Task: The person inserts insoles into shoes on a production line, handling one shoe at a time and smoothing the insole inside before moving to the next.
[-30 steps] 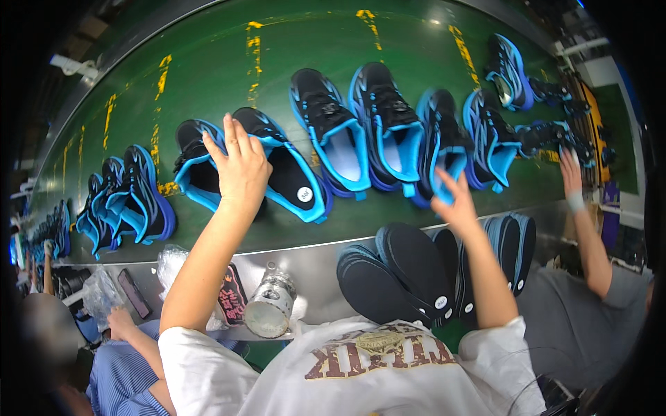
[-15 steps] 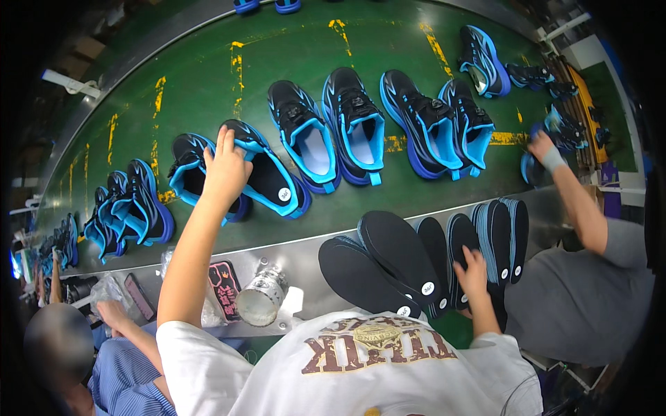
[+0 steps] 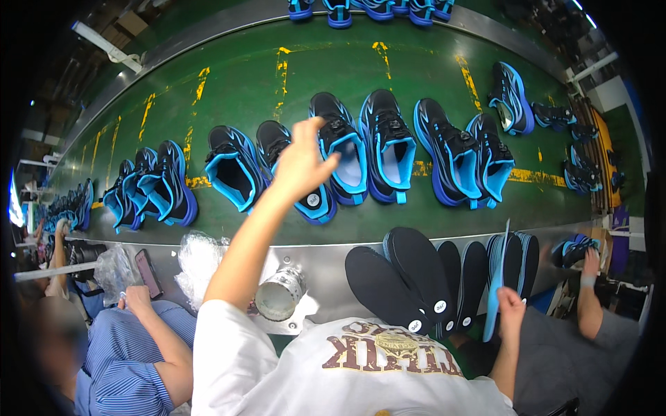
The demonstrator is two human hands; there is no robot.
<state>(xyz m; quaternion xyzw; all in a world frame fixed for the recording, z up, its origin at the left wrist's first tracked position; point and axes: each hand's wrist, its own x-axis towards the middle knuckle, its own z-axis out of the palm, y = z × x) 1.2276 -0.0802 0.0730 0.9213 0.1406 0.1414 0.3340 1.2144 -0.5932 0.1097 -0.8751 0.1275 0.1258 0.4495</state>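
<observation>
The right hand [image 3: 512, 305] grips an insole [image 3: 494, 295], best carried unbent; the left hand [image 3: 302, 163], fingers spread, should leave the shoes [image 3: 347, 163] unblocked.

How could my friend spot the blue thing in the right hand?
Find the big green table, then the silver ledge along its near side. Black insoles lie in a row there; near its right end is the right hand. It holds the blue insole, the only one in a hand, showing light blue instead of black.
</observation>
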